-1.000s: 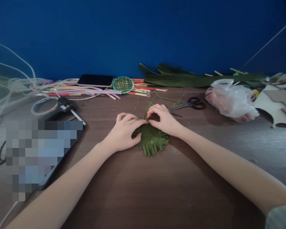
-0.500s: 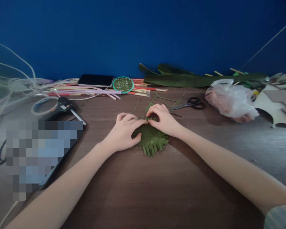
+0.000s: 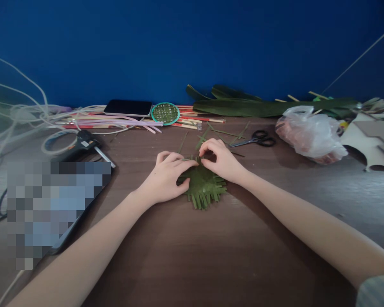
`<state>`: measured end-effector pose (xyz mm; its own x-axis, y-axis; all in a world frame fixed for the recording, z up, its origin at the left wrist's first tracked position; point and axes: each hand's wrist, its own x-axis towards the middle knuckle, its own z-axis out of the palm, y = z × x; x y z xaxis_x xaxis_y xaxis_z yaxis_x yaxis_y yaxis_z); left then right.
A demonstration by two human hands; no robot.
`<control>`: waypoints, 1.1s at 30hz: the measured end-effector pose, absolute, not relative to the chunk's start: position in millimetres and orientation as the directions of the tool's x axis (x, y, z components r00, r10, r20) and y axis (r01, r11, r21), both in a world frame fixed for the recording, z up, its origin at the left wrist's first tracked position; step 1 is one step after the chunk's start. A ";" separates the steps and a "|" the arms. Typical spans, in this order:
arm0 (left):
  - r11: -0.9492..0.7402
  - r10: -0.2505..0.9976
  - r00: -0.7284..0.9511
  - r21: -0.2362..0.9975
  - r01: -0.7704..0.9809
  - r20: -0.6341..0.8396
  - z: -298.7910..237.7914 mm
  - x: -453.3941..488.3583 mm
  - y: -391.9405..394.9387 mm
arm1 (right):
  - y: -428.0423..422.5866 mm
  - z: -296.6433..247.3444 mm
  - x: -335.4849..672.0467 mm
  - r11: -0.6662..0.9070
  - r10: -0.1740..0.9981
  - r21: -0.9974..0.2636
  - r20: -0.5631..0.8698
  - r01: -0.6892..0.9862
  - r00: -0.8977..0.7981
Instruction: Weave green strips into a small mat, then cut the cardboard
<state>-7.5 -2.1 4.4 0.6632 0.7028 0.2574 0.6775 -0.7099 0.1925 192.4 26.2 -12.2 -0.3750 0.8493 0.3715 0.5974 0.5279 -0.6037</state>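
Note:
A small woven mat of green leaf strips lies flat on the brown table, its loose strip ends fringing the near and right sides. My left hand rests over its left part, index finger stretched along the far edge and thumb apart from it, pressing down. At that far edge, the thumb and forefinger of my right hand are pinched close together on a leaf strip end, mostly hidden by the fingers. Just beyond the hands lie loose thin leaf strips and black-handled scissors.
A dark phone, a teal-rimmed round weave and long green leaves line the back by the blue wall. A plastic bag sits right. At left are a glue gun, white cables and a blurred-out device.
My right hand has shifted slightly to the right, its fingertips drawing a little away from the left index finger. My left hand and the woven mat stay put.

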 end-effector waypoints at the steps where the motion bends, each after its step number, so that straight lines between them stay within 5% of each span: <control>1: -0.711 0.701 0.665 0.188 0.677 0.256 4.2 -7.6 -2.1 | 26.1 -11.9 192.6 0.536 0.844 -0.605 0.385 0.589 -0.372; 18: -0.696 0.717 0.652 0.207 0.688 0.246 4.8 -7.7 -3.2 | 20.5 -10.1 194.0 0.621 0.783 -0.612 0.520 0.490 -0.342; 33: -0.701 0.712 0.661 0.197 0.685 0.236 3.8 -8.1 -2.7 | 20.9 -9.6 194.0 0.614 0.787 -0.639 0.456 0.463 -0.416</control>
